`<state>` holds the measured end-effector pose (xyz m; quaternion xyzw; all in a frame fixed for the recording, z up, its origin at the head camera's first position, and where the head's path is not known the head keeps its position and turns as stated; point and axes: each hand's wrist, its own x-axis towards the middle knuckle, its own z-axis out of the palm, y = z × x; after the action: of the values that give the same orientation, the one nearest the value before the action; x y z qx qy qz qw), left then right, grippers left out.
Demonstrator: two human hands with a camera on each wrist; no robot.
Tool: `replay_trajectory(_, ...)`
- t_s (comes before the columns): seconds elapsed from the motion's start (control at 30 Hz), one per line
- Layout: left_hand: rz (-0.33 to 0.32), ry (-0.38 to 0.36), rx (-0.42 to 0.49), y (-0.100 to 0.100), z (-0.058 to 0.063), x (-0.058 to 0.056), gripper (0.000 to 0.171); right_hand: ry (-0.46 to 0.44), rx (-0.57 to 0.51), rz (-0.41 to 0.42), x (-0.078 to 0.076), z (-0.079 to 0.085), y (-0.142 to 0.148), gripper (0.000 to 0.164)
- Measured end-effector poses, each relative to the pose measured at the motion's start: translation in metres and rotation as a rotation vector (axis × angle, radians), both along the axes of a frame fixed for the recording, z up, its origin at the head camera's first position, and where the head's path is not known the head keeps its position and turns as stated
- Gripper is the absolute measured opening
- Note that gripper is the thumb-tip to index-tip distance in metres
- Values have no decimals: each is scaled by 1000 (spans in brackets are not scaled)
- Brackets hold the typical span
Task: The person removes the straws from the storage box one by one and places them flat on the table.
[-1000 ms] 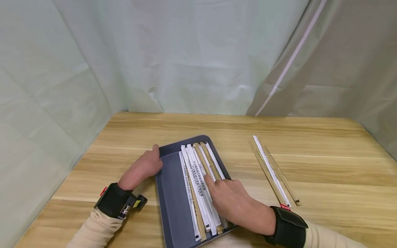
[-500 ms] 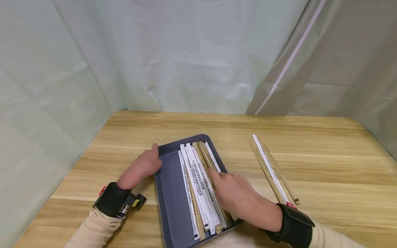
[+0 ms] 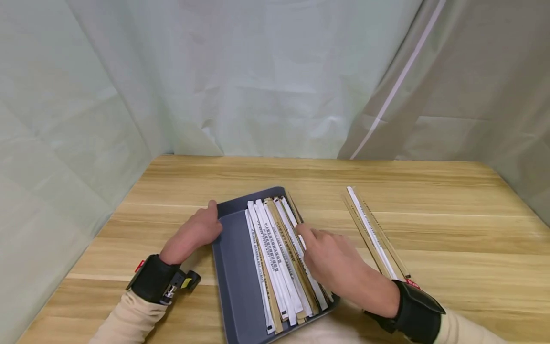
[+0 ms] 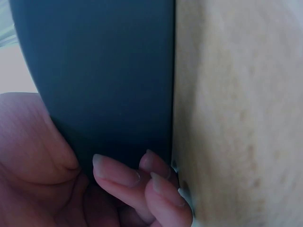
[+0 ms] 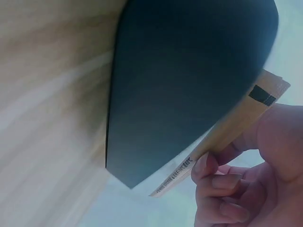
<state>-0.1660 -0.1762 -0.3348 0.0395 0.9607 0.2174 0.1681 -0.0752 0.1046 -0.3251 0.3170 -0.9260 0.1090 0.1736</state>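
Observation:
A dark grey tray (image 3: 234, 291) holds several straws in white and brown paper wrappers (image 3: 275, 263), side by side along its right half. My left hand (image 3: 195, 232) grips the tray's left side near the far corner, its fingertips (image 4: 118, 175) curled against the outer wall in the left wrist view. At the right rim, my right hand (image 3: 337, 260) pinches a brown paper-wrapped straw (image 5: 236, 125) between thumb and fingers. That straw slants along the tray's right edge; the hand hides part of it in the head view.
To the right on the wooden table (image 3: 464, 229) lies a small group of wrapped straws (image 3: 367, 222), one white between brown ones. The right wrist partly covers their near ends. Pale curtains (image 3: 275, 81) hang behind the table and at its sides.
My right hand has moved rightward from over the middle of the straws to the tray's right rim, bringing a brown straw along. The left hand keeps its grip on the tray.

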Motion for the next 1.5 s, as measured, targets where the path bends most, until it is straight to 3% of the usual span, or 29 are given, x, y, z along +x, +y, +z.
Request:
replay_trajectory(0.33, -9, 14, -12, 0, -1, 0, 50, 54, 26, -38, -4, -4, 13, 39)
replay_trajectory(0.67, -13, 17, -13, 0, 0, -1, 49, 17, 61, -83, -4, -12, 31, 38)
replay_trajectory(1.33, -16, 15, 2, -1, -3, -2, 49, -69, 176, -345, -4, -13, 87, 33)
replay_trajectory(1.5, -22, 14, 5, -1, -1, -1, 49, -57, 194, -370, -4, -16, 95, 27)
